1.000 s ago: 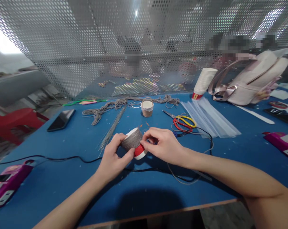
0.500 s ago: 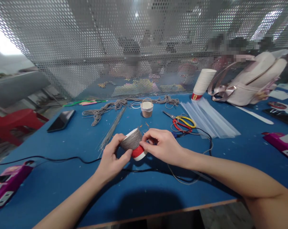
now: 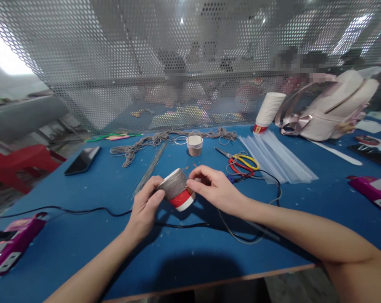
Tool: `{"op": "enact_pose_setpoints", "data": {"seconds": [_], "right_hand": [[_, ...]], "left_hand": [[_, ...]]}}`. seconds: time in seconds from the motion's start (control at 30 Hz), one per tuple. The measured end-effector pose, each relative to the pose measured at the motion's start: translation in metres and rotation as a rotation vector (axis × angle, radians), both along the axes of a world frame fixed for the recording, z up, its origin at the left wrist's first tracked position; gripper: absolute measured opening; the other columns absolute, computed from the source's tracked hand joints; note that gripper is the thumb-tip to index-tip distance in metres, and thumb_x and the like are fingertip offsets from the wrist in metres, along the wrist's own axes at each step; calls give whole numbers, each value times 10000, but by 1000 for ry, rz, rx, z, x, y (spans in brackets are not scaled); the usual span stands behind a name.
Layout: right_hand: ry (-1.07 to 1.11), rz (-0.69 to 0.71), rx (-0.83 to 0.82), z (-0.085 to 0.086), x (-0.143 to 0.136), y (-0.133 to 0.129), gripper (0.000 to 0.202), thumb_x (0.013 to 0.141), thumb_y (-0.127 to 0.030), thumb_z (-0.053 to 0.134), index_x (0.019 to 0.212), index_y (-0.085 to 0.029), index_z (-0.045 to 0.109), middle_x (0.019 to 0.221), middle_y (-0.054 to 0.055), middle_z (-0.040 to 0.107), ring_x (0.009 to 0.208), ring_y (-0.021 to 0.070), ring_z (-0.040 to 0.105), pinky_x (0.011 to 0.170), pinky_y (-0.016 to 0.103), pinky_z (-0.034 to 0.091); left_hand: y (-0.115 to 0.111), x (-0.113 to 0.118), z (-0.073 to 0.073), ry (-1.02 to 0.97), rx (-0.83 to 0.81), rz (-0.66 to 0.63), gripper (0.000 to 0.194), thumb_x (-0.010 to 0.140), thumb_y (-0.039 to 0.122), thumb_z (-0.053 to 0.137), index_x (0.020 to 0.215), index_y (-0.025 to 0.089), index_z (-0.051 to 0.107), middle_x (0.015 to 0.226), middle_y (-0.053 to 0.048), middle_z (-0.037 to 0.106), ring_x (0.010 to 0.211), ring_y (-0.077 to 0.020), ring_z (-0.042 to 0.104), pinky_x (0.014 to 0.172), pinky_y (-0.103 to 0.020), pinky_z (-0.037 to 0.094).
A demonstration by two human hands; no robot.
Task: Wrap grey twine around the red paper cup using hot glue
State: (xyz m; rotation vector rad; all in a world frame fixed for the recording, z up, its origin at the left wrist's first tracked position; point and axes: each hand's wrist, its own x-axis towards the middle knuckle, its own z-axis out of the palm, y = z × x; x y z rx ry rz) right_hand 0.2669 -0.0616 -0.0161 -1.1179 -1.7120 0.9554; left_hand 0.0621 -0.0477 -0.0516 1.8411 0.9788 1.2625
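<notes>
A red and white paper cup [image 3: 183,199], wound with grey cord [image 3: 175,185] over much of its side, is tilted above the blue table. My left hand [image 3: 146,205] grips it from the left, near its rim, with the thumb on the cord. My right hand [image 3: 214,188] is at the cup's right side, thumb and forefinger pinched at the edge of the winding, where the cord seems to be held; the pinch itself is partly hidden. A loose length of cord [image 3: 227,227] hangs below my right hand and curves over the table.
Scissors and red-handled pliers [image 3: 241,163], clear strips [image 3: 279,160] and stacked cups [image 3: 268,111] lie right. A small wrapped cup [image 3: 194,145] stands behind, by cord bundles [image 3: 130,151]. A phone [image 3: 83,160] and purple device [image 3: 18,244] are left; a black cable [image 3: 190,226] crosses the front.
My left thumb has moved up from the cup's red band onto the cord. The cup has turned slightly, showing more red, and my right fingers have shifted a little upward.
</notes>
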Motion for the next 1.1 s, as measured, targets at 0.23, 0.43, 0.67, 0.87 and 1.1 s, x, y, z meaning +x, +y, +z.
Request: {"op": "enact_pose_setpoints", "data": {"seconds": [0.23, 0.43, 0.67, 0.87, 1.1], "right_hand": [[-185, 88, -73, 2, -2, -5, 675, 668, -334, 762, 1240, -146, 457, 934, 45, 587, 674, 128, 509, 607, 278, 435], [-161, 89, 52, -7, -5, -6, 565, 713, -272, 723, 1213, -152, 488, 1034, 76, 641, 846, 183, 597, 730, 316, 472], [-228, 11, 196, -12, -4, -5, 494, 770, -257, 658, 1209, -163, 452, 1164, 109, 609, 916, 210, 617, 760, 342, 483], [-395, -39, 289, -15, -3, -6, 494, 826, -309, 631, 1251, -170, 421, 1223, 137, 578, 1020, 260, 618, 833, 407, 493], [-539, -61, 467, -12, 0, -6, 385, 874, -339, 573, 1196, -152, 472, 1177, 147, 579, 1005, 253, 602, 765, 379, 526]], "left_hand": [[-1, 2, 10, 108, 151, 21, 132, 804, 343, 533, 766, 219, 516, 728, 0, 496, 682, -162, 464, 619, -292, 409], [1, 4, 9, 256, 379, 39, 180, 745, 241, 587, 899, 212, 500, 793, -17, 535, 730, -165, 516, 647, -293, 441], [2, 8, 11, 382, 589, 113, 302, 755, 186, 621, 1024, 222, 487, 891, -22, 554, 802, -168, 535, 703, -296, 453], [-5, 13, 21, 405, 388, 195, 170, 780, 238, 581, 940, 225, 526, 872, -11, 593, 817, -174, 563, 737, -311, 473], [-11, 16, 24, 336, 214, 226, 118, 750, 239, 573, 859, 201, 549, 812, -7, 573, 706, -142, 547, 658, -276, 478]]}}
